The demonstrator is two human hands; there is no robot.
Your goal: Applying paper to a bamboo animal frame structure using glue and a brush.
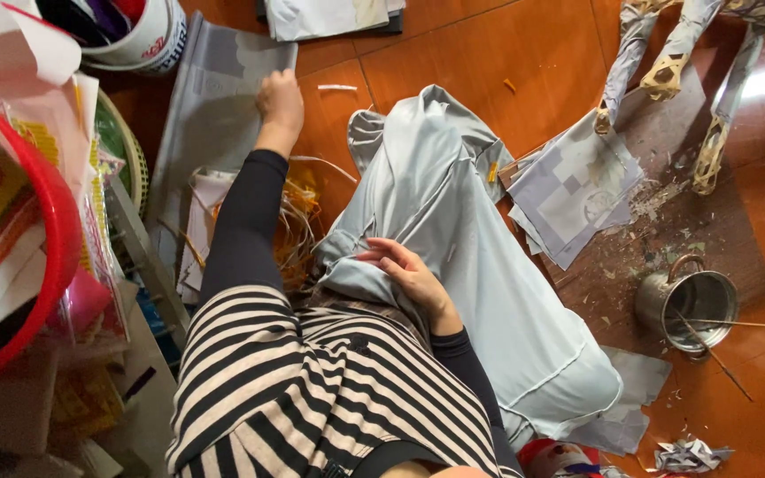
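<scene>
Reaching far left, your left hand [280, 102] presses a closed grip on the grey sheet [210, 106] on the floor, so keep it flat while your right hand [409, 276] rests open-fingered on your near grey-trousered lap [480, 257].

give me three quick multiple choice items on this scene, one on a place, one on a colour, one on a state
1. Where does the left hand rest?
A. on the flat grey sheet on the floor
B. in the pot
C. on the red basin

2. What colour is the folded cloth over the lap?
A. yellow
B. pale grey
C. green

3. How does the small metal pot with a handle stand?
A. upside down
B. lidded
C. open, thin sticks in it

Key: 1 A, the hand lies on the grey sheet. 2 B, the cloth is pale grey under the right hand. 3 C, sticks poke from its open mouth.
</scene>
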